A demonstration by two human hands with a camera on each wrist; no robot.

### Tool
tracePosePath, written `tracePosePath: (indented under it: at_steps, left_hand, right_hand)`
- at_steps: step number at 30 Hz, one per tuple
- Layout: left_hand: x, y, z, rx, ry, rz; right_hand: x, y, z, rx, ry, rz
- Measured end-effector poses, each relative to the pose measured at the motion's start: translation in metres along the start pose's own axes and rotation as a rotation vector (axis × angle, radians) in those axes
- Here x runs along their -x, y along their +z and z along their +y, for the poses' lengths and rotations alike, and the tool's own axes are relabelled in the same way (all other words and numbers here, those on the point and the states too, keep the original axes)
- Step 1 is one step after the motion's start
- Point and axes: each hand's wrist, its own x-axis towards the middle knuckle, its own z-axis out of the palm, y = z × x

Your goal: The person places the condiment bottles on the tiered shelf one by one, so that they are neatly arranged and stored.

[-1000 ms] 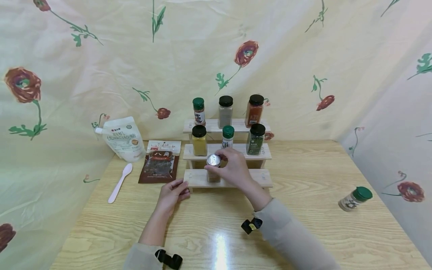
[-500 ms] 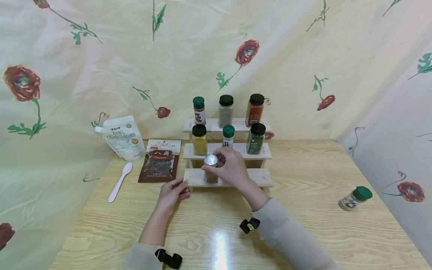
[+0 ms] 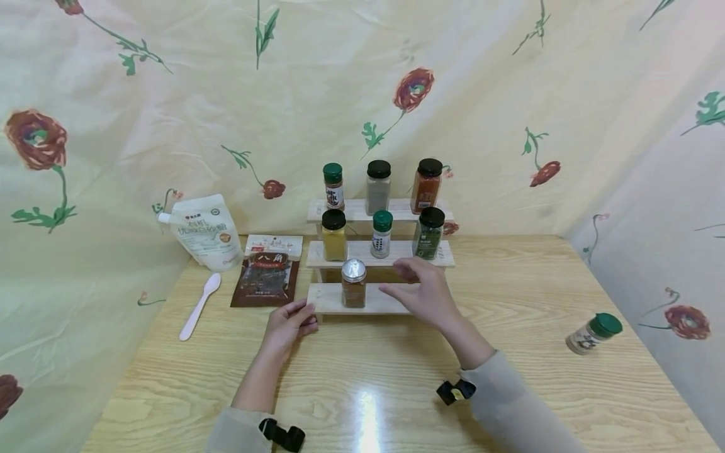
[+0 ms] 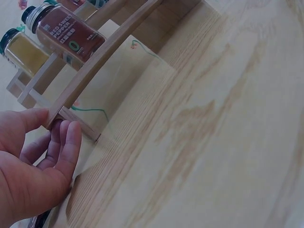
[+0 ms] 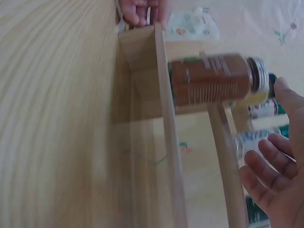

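Observation:
A wooden three-tier spice rack [image 3: 391, 301] stands on the table. My left hand [image 3: 287, 328] pinches the left end of its lowest shelf, thumb above and fingers curled below in the left wrist view. On that shelf a red sweet pepper jar [image 3: 354, 292] with a silver lid stands upright, left of the middle. To the right of the jar is my right hand [image 3: 426, 290], apart from it, thumb and fingers spread with nothing between them. The middle tier bears a yellow spice jar [image 3: 335, 242], a small green-lidded shaker [image 3: 382, 239] and a green herb jar [image 3: 428, 239].
On the top tier stand a green-capped bottle [image 3: 334, 192], a grey spice jar [image 3: 377, 192] and an orange spice jar [image 3: 426, 189]. To the left lie a white pouch [image 3: 206, 233], a star anise packet [image 3: 267, 277] and a spoon [image 3: 199, 308]. Another shaker [image 3: 586, 340] stands far right.
My right hand has let go of the red sweet pepper jar and moved right, after shifting it slightly left along the shelf. My left hand has stayed in place.

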Motion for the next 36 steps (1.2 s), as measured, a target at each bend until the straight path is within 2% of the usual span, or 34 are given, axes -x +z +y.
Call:
tracePosePath:
  at_steps: [10,17,31,36]
  left_hand:
    - [0.000,0.000,0.002,0.006,0.003,0.000]
    - [0.000,-0.001,0.002,0.002,0.005,-0.003]
    - [-0.001,-0.001,0.003,-0.008,0.001,-0.007]
    - [-0.001,0.000,0.001,-0.007,-0.006,-0.003]
  right_hand:
    - [0.025,-0.031,0.026,0.039,0.004,0.050]
    - [0.036,-0.056,0.039,0.098,0.067,0.083]
    - [0.066,-0.125,0.062,0.319,0.115,0.170]
    - [0.081,-0.151,0.069,0.393,0.166,0.189]
